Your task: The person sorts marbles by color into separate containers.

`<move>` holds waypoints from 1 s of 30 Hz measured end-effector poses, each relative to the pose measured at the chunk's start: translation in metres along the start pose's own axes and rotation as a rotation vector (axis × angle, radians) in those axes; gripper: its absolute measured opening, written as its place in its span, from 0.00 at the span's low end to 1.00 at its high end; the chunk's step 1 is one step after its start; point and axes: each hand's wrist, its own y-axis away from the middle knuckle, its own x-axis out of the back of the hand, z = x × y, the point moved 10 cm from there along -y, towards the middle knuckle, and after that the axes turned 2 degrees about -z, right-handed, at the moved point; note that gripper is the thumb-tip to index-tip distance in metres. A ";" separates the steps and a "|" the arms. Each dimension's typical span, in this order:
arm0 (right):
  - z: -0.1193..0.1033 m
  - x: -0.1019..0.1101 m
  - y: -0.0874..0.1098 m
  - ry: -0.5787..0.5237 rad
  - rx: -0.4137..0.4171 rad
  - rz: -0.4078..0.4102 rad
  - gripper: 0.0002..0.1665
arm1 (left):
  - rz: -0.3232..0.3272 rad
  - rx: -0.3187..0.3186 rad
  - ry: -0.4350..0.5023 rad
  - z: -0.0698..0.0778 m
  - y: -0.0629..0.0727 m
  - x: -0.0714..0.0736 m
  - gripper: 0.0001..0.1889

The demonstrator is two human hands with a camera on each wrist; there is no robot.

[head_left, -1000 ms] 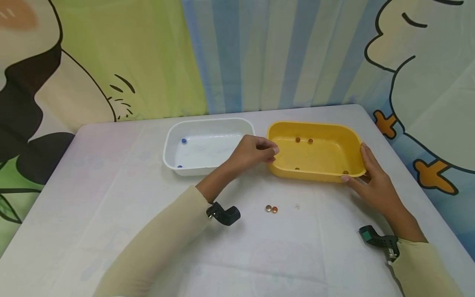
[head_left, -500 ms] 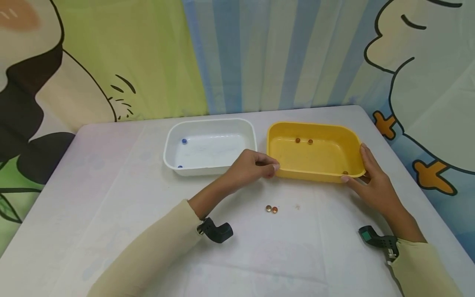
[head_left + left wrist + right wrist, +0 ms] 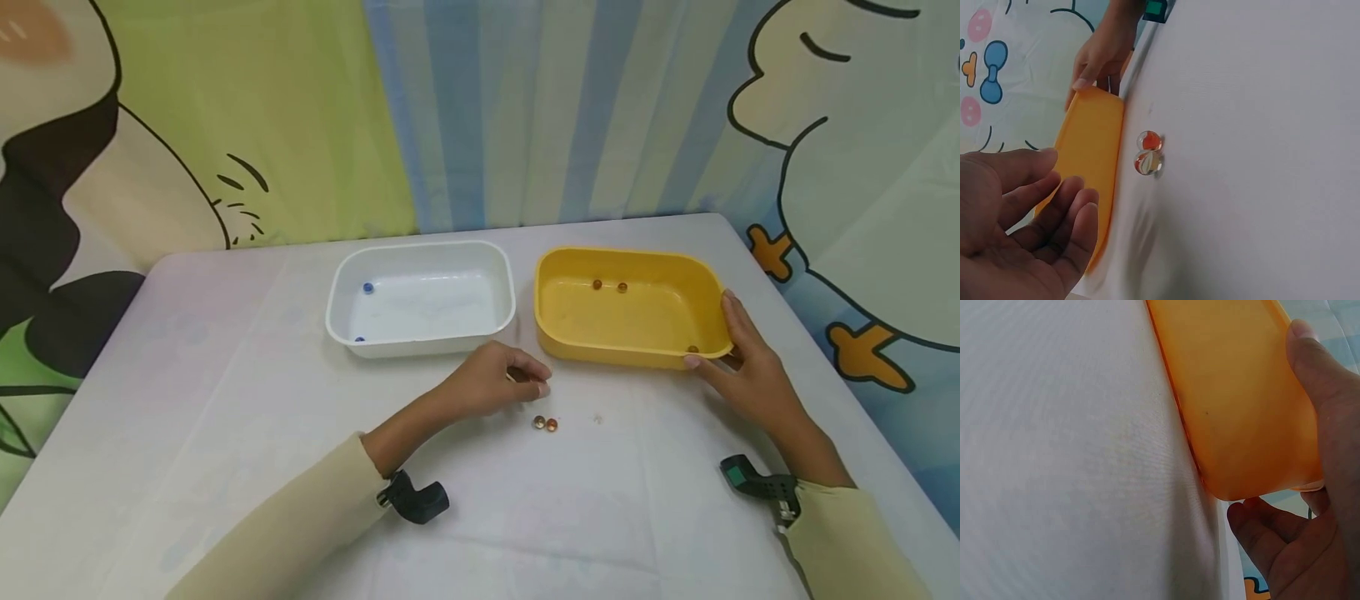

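Note:
My left hand (image 3: 498, 382) hovers over the table just in front of the gap between the two trays. Its fingers are loosely bent, and the left wrist view shows nothing between thumb and fingertips. Close by its fingertips, two glass marbles lie side by side: a clear one with a pale and orange swirl (image 3: 1147, 162) and a clear one with orange (image 3: 1150, 141). My right hand (image 3: 753, 379) holds the right front corner of the yellow tray (image 3: 615, 354), thumb at the rim and fingers around the end. Amber marbles (image 3: 597, 284) sit inside that tray.
A white tray (image 3: 420, 346) stands left of the yellow one, with blue marbles (image 3: 368, 288) at its left end. A printed curtain (image 3: 510, 108) hangs behind the table's back edge. The white cloth (image 3: 225, 400) covers the tabletop.
My left hand has moved from the yellow tray's left end down toward the two loose marbles, its fingers parting. An amber marble near that tray's front wall has dropped from sight. My right hand stays put.

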 end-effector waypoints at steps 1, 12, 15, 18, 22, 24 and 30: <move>0.000 0.000 0.000 0.002 0.001 -0.002 0.59 | -0.004 -0.004 -0.010 -0.001 0.002 -0.001 0.11; 0.001 0.000 0.000 0.027 -0.014 0.000 0.59 | -0.025 -0.069 -0.021 -0.006 0.012 -0.011 0.11; 0.001 0.000 0.001 0.032 -0.024 0.001 0.59 | -0.015 -0.060 -0.018 -0.008 0.014 -0.012 0.11; 0.001 0.000 0.002 0.036 -0.028 0.004 0.59 | -0.003 -0.049 -0.021 -0.011 0.014 -0.014 0.11; 0.001 0.000 0.003 0.034 -0.030 0.004 0.59 | 0.013 -0.063 -0.061 -0.017 0.015 -0.020 0.12; 0.001 -0.001 0.002 0.030 -0.027 0.002 0.59 | 0.018 -0.102 -0.104 -0.015 0.017 -0.025 0.14; 0.001 -0.001 0.001 0.030 -0.018 0.001 0.59 | 0.045 -0.178 -0.179 -0.006 0.020 -0.030 0.16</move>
